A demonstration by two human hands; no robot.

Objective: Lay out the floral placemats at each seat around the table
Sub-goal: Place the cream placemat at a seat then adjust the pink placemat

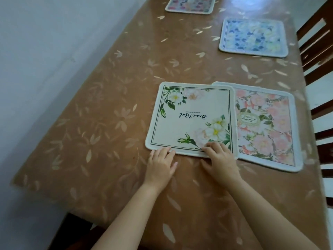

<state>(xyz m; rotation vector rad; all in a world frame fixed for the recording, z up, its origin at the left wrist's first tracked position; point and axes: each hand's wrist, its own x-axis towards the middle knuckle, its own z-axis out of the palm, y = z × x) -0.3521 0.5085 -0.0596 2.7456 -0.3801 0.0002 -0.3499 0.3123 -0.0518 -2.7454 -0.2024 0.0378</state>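
I am resting my left hand (pixel 160 165) with straight fingers on the near edge of the square cream placemat with white flowers (pixel 191 120). My right hand (pixel 221 159) is lying flat on its near right corner, and the hands are apart. This mat is lying on the brown leaf-patterned tablecloth (pixel 108 105) and is overlapping the left edge of the pink floral placemat (pixel 266 130). Farther away, the blue floral placemat (pixel 253 37) is lying near the dark wooden chair (pixel 320 60), and another pink-patterned placemat (pixel 191 5) is lying at the far end.
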